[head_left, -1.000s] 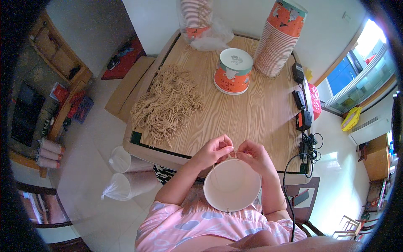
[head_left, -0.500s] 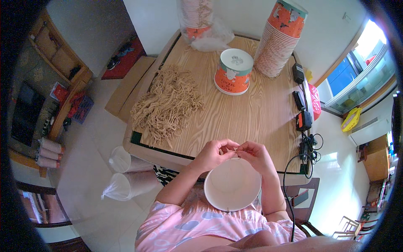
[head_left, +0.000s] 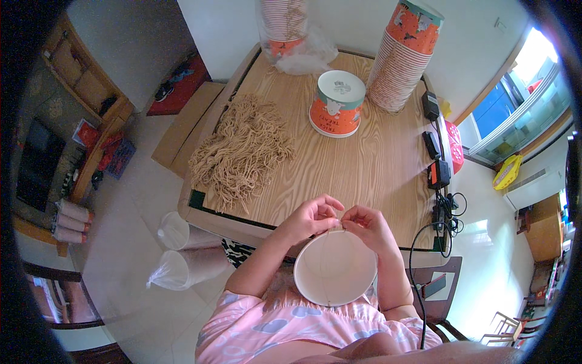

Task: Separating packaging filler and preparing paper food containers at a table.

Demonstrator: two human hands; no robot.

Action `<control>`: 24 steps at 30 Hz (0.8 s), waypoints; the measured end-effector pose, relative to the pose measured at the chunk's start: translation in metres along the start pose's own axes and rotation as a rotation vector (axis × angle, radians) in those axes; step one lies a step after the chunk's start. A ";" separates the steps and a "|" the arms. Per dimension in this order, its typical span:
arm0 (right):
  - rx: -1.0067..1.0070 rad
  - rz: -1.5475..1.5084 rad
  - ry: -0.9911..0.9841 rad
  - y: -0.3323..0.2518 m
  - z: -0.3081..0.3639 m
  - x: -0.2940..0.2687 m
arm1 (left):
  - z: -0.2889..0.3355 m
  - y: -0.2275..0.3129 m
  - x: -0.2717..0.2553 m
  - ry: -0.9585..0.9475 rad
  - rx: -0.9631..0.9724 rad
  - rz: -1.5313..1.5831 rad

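A round white-lined paper bucket [head_left: 335, 273] rests mouth up in my lap, against the table's near edge. At its far rim my left hand [head_left: 314, 216] and my right hand [head_left: 365, 228] meet, thumbs and fingertips pinching a thin tan cord [head_left: 337, 227]. My left forefinger is raised off the pinch. A faint line of cord seems to run across the bucket's mouth to the near rim, where a small bit of it shows. How the cord passes through the far rim is hidden by my fingers.
A heap of loose tan cords [head_left: 245, 151] covers the table's left side. One upturned orange and green bucket [head_left: 339, 104] stands mid-table. Behind are a tall stack of buckets [head_left: 403, 60] and a plastic-wrapped stack [head_left: 284, 27]. Black adapters and cables [head_left: 445, 209] line the right edge.
My left fingers have opened slightly and the forefinger has lifted. Both hands have settled closer to the far rim, and a cord line now shows across the bucket's mouth.
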State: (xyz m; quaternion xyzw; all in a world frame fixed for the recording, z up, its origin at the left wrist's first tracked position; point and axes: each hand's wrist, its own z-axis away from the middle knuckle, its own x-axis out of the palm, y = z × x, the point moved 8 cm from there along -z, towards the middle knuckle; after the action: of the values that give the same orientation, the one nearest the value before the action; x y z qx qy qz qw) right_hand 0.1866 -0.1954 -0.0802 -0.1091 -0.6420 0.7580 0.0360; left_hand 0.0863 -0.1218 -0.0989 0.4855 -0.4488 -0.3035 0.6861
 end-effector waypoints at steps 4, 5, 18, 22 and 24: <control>-0.009 -0.059 0.015 0.002 0.001 -0.002 | 0.000 0.002 0.002 -0.018 0.064 -0.133; -0.003 -0.036 0.022 0.001 0.001 -0.002 | 0.001 0.001 0.003 -0.017 0.064 -0.134; 0.020 -0.099 0.064 0.006 0.002 -0.007 | 0.002 0.002 -0.002 0.088 0.033 -0.200; 0.037 -0.108 0.053 0.005 0.002 -0.006 | 0.001 0.001 -0.002 0.059 0.085 -0.207; 0.025 -0.157 0.031 0.003 0.001 -0.005 | 0.001 0.003 -0.002 0.069 0.088 -0.229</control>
State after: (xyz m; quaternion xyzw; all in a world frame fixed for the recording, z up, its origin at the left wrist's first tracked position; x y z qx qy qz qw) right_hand 0.1917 -0.1983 -0.0827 -0.0699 -0.6385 0.7590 0.1067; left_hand 0.0844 -0.1201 -0.0966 0.5734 -0.3795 -0.3429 0.6400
